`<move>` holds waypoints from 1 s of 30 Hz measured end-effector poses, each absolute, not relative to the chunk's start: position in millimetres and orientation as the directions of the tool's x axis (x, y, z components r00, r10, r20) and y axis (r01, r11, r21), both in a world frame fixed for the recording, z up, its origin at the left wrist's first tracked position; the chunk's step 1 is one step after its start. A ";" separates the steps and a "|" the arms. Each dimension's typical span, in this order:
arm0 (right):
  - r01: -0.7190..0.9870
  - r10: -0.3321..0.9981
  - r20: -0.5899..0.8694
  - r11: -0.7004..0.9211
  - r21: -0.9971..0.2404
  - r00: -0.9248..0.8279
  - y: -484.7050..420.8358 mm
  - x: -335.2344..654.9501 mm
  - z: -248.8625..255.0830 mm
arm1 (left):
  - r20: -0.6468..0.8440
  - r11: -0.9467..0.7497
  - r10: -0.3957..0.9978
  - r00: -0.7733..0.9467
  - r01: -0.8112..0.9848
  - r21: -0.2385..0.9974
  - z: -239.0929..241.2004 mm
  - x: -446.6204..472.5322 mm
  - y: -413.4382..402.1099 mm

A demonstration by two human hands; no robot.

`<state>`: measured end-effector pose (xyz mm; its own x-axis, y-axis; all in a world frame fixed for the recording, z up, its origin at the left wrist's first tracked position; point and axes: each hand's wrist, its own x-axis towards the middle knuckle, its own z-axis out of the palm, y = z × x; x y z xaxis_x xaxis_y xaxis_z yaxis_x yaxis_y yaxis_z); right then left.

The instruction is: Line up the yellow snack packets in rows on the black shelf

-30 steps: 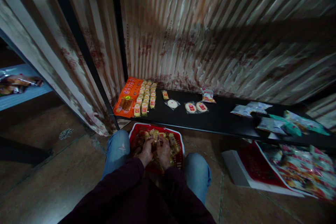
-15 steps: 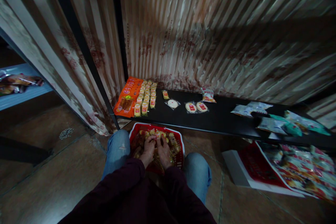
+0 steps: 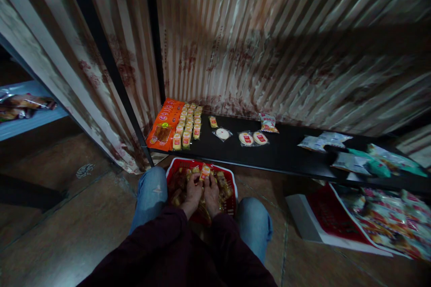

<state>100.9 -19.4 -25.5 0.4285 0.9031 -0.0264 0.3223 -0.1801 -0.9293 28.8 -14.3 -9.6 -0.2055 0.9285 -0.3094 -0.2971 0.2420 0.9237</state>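
Note:
Between my knees stands a red basket [image 3: 230,176] with a white rim, full of small snack cakes in clear and yellow wrappers. My left hand [image 3: 193,192] and my right hand [image 3: 212,195] are side by side over it. Their fingertips pinch one wrapped snack cake [image 3: 205,171] with an orange and white label, held up above the others. In front, on the black shelf, rows of similar wrapped snack cakes [image 3: 186,128] stand beside orange snack packets [image 3: 164,125].
On the black shelf [image 3: 279,154] lie a single small cake [image 3: 213,122], flat round wrapped cakes [image 3: 253,138], a red-white bag [image 3: 268,122] and several pale and green bags [image 3: 350,162]. A box of bagged snacks [image 3: 387,215] is at lower right. A shelf post [image 3: 121,85] rises at left.
A snack cake with an orange and white label has come up from the basket's contents between my fingertips. Both hands have stayed over the basket.

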 end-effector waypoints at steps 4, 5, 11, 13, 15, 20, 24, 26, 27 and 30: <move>0.301 0.893 -0.038 -0.190 -0.935 0.448 -15.9 100.6 -29.4 | -0.278 0.231 0.934 -0.223 -0.218 0.948 -9.0 27.4 -12.1; 0.295 0.891 -0.045 -0.197 -0.935 0.451 -15.0 100.5 -30.3 | -0.275 0.231 0.933 -0.234 -0.199 0.953 -8.9 27.3 -11.3; 0.327 0.894 0.002 -0.162 -0.931 0.447 -11.8 98.5 -26.9 | -0.282 0.226 0.920 -0.271 -0.218 0.949 -4.6 28.1 -8.0; 0.350 0.901 0.026 -0.141 -0.926 0.433 -11.1 97.5 -23.0 | -0.296 0.225 0.915 -0.273 -0.264 0.938 -0.8 27.6 -7.1; 0.370 0.908 0.053 -0.115 -0.922 0.414 -9.9 96.6 -19.6 | -0.301 0.226 0.913 -0.276 -0.273 0.935 4.0 26.5 -5.9; 0.404 0.917 0.075 -0.098 -0.910 0.392 -3.0 95.6 -15.4 | -0.228 0.179 0.926 -0.300 -0.182 0.967 15.7 23.0 -3.5; 0.397 0.928 0.080 -0.077 -0.914 0.365 4.5 94.2 -11.3 | -0.237 0.202 0.922 -0.307 -0.142 0.969 21.7 20.2 -0.2; 0.388 0.932 0.081 -0.068 -0.919 0.354 8.4 92.9 -8.4 | -0.231 0.213 0.922 -0.312 -0.094 0.973 23.7 18.8 2.5; 0.390 0.933 0.089 -0.058 -0.919 0.348 10.3 92.3 -7.0 | -0.222 0.208 0.922 -0.319 -0.076 0.975 24.6 18.1 4.0; 0.427 0.927 0.140 -0.024 -0.904 0.349 15.5 90.5 -3.7 | -0.213 0.183 0.910 -0.357 -0.117 0.976 27.1 16.7 8.0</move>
